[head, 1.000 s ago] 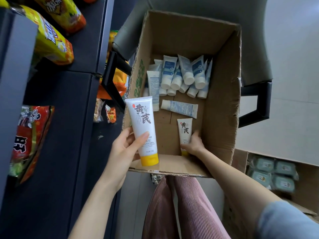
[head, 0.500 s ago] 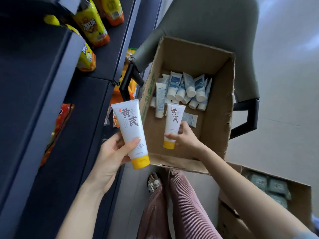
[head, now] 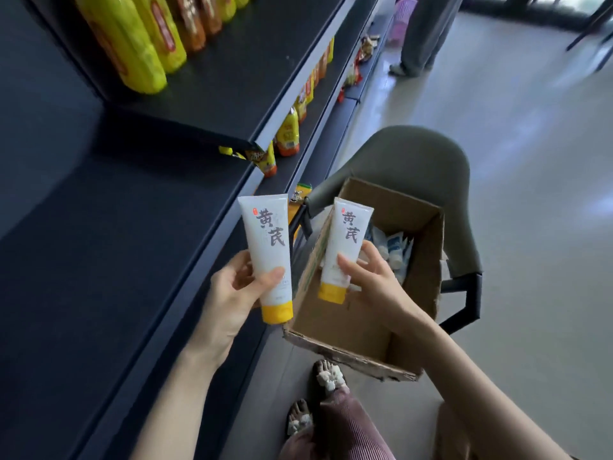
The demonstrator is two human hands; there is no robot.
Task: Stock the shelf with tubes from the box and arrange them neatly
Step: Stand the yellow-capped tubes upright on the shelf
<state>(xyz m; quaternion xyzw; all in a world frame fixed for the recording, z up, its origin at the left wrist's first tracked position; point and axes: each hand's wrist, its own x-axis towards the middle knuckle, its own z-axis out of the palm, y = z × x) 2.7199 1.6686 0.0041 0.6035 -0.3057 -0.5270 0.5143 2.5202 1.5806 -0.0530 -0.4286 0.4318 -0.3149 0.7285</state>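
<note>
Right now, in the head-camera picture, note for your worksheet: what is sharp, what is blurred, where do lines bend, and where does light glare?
Head view: the left tube and right tube are sharp, print legible; the yellow packs at top left are smeared; the shelf has edges that bow from wide-angle distortion; the floor carries pale glare at upper right.

Two yellow-capped tubes [head: 267,250] [head: 346,240] — one box [head: 428,260]

Pale glossy floor [head: 530,227], grey-green chair [head: 414,154], soft daylight glare across it
</note>
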